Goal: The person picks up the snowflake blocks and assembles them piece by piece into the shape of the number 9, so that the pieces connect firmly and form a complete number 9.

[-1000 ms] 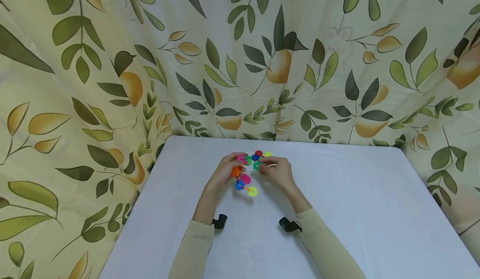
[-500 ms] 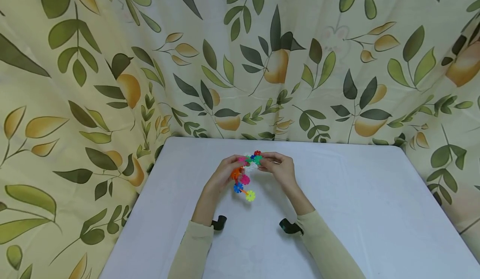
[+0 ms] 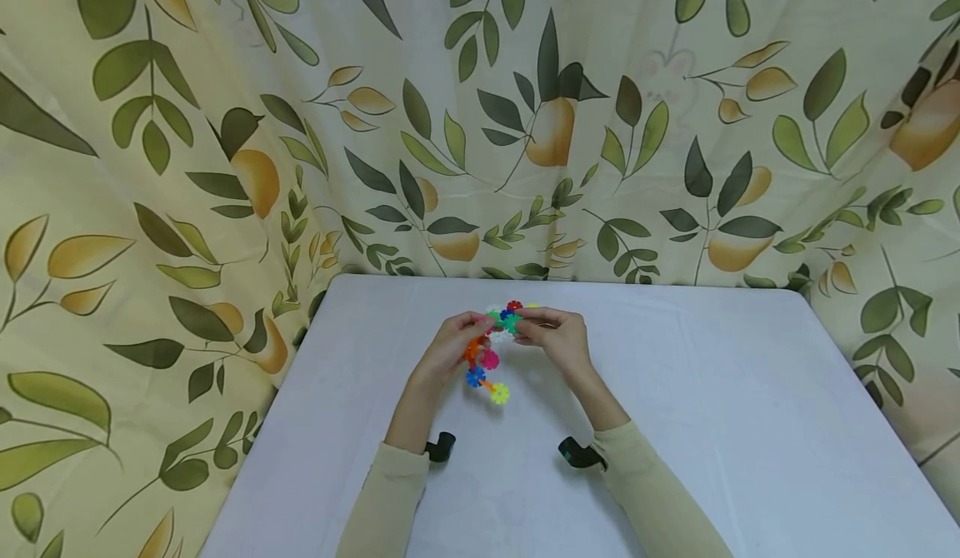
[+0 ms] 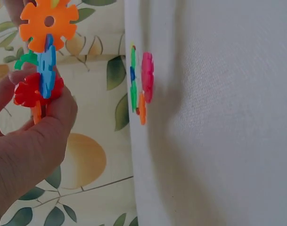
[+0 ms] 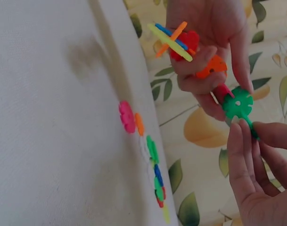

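My left hand (image 3: 450, 344) holds a string of joined snowflake discs, slotted plastic flower shapes. Along it run a yellow disc (image 3: 500, 393), a blue disc (image 4: 47, 70), a red disc (image 4: 39, 92), orange ones and a pink one partly behind the fingers. At its upper end sits a green disc (image 5: 238, 102), near the left fingertips. My right hand (image 5: 261, 174) pinches a second green disc (image 5: 251, 127), seen edge-on, against the first one. The two touch at an angle; how deep the slots engage is hidden by the fingers.
Loose discs lie on the white table (image 3: 675, 416) behind and below the hands, among them a pink disc (image 5: 127, 117), an orange disc (image 5: 139, 124) and a red disc (image 3: 513, 306). Leaf-patterned curtain (image 3: 600, 125) hangs along the table's far edge.
My right hand has brought its green disc left against the string's green disc. The string's yellow end has dipped slightly toward me. My right hand now covers more of the loose yellow disc behind.
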Motion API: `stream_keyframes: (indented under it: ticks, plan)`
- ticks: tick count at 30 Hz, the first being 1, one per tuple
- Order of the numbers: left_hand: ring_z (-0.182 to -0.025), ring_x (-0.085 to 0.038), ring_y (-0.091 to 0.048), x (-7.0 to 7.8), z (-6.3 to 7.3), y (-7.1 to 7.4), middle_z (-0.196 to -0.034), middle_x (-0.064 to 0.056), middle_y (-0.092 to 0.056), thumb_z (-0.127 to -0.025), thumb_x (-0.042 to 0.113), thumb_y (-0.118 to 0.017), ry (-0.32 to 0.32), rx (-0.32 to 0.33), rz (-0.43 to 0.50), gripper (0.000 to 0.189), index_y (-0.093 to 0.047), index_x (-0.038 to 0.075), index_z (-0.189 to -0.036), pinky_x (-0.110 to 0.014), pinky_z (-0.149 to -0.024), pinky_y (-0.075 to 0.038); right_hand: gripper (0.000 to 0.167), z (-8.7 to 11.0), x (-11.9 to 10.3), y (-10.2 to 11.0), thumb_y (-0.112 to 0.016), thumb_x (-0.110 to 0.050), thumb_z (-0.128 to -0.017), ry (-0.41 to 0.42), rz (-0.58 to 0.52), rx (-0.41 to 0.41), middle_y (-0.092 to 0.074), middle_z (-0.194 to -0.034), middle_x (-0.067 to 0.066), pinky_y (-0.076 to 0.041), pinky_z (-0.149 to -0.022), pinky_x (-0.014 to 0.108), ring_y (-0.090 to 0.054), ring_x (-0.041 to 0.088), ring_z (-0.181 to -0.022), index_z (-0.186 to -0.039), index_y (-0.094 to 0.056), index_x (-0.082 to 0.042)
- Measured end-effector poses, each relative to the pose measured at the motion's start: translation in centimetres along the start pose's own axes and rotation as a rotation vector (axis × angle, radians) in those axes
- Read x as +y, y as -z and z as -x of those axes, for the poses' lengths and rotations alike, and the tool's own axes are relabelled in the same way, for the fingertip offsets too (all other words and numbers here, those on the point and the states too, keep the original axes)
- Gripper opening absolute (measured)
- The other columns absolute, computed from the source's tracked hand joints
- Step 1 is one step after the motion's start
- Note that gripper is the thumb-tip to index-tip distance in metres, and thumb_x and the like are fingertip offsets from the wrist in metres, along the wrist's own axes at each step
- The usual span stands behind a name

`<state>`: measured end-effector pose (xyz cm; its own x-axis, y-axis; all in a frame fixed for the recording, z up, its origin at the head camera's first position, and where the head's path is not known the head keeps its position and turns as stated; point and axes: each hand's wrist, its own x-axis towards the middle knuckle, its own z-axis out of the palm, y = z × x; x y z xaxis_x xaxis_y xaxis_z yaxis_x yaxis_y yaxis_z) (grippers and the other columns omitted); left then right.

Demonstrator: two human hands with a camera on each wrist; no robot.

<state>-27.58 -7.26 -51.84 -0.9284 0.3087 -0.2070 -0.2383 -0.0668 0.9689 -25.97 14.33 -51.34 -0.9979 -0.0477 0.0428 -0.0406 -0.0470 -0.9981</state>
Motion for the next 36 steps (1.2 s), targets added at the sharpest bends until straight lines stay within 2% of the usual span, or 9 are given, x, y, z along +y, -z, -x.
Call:
stream_keyframes:
  ticks: [4, 7, 12, 17, 24, 30, 34, 36]
  plan:
    - [-0.088, -0.024, -0.069, -0.1, -0.2, -0.2, -0.101, -0.014, -0.071, -0.103, 0.024, -0.069, -0.015, 0.022, 0.005, 0.030, -0.068, -0.001, -0.118, -0.023, -0.075, -0.058, 0.029, 0.0, 0.0, -0.1, -0.078, -0.006, -0.094, 0.000, 0.008, 0.002, -0.072, -0.115, 0.029, -0.062, -0.080, 0.042, -0.079, 0.026, -0.080, -0.117, -0.074, 0.009]
    - [-0.094, -0.023, -0.074, -0.2, -0.3, -0.3, -0.104, -0.016, -0.075, -0.102, 0.017, -0.070, -0.015, 0.045, 0.043, 0.029, -0.069, -0.006, -0.120, -0.025, -0.084, -0.059, 0.026, 0.1, -0.1, -0.1, -0.078, -0.004, -0.093, 0.001, 0.024, 0.005, -0.074, -0.111, 0.027, -0.062, -0.077, 0.038, -0.078, 0.026, -0.079, -0.116, -0.075, 0.009]
    - [-0.091, -0.020, -0.077, -0.2, -0.3, -0.3, -0.100, -0.015, -0.076, -0.100, 0.011, -0.070, 0.018, 0.072, 0.090, 0.027, -0.070, -0.009, -0.119, -0.026, -0.087, -0.059, 0.021, 0.4, -0.4, -0.2, -0.078, -0.002, -0.093, 0.002, 0.063, -0.019, -0.075, -0.109, 0.025, -0.062, -0.077, 0.039, -0.079, 0.029, -0.081, -0.112, -0.077, 0.007]
    - [-0.089, -0.020, -0.077, -0.3, -0.3, -0.3, -0.101, -0.017, -0.076, -0.100, 0.014, -0.071, 0.020, 0.067, 0.071, 0.027, -0.070, -0.007, -0.117, -0.028, -0.086, -0.060, 0.022, 0.3, -0.3, -0.2, -0.078, -0.003, -0.093, -0.006, 0.067, -0.026, -0.075, -0.110, 0.024, -0.062, -0.080, 0.042, -0.079, 0.028, -0.081, -0.113, -0.076, 0.007]
    - [-0.087, -0.021, -0.075, 0.1, 0.0, -0.2, -0.118, -0.029, -0.070, -0.100, 0.032, -0.073, -0.001, 0.013, -0.030, 0.038, -0.069, 0.001, -0.121, -0.032, -0.082, -0.061, 0.027, 0.1, -0.1, -0.5, -0.079, -0.004, -0.092, 0.005, -0.002, -0.026, -0.074, -0.106, 0.029, -0.057, -0.086, 0.056, -0.078, 0.029, -0.082, -0.116, -0.075, 0.008]
    - [-0.089, -0.025, -0.075, 0.2, 0.2, 0.3, -0.124, -0.035, -0.065, -0.099, 0.033, -0.074, -0.023, 0.018, -0.051, 0.038, -0.070, 0.000, -0.119, -0.037, -0.087, -0.061, 0.026, -0.3, -0.1, -0.9, -0.078, -0.008, -0.094, 0.041, 0.013, -0.037, -0.076, -0.102, 0.024, -0.061, -0.082, 0.048, -0.079, 0.028, -0.083, -0.114, -0.074, 0.008]
    - [-0.098, -0.031, -0.073, 0.5, 0.3, 0.7, -0.120, -0.029, -0.068, -0.100, 0.035, -0.072, -0.025, 0.046, -0.045, 0.038, -0.071, 0.001, -0.119, -0.034, -0.085, -0.061, 0.024, -0.6, 0.1, -1.1, -0.071, -0.013, -0.101, 0.045, 0.074, -0.041, -0.077, -0.098, 0.022, -0.061, -0.080, 0.048, -0.079, 0.029, -0.083, -0.113, -0.073, 0.008]
    - [-0.101, -0.033, -0.072, 0.6, 0.3, 0.9, -0.114, -0.022, -0.071, -0.101, 0.033, -0.072, -0.031, 0.071, -0.036, 0.036, -0.071, 0.001, -0.119, -0.035, -0.085, -0.061, 0.022, -0.9, 0.4, -1.2, -0.070, -0.013, -0.102, 0.043, 0.192, -0.048, -0.077, -0.095, 0.019, -0.062, -0.079, 0.047, -0.078, 0.028, -0.082, -0.112, -0.074, 0.006]
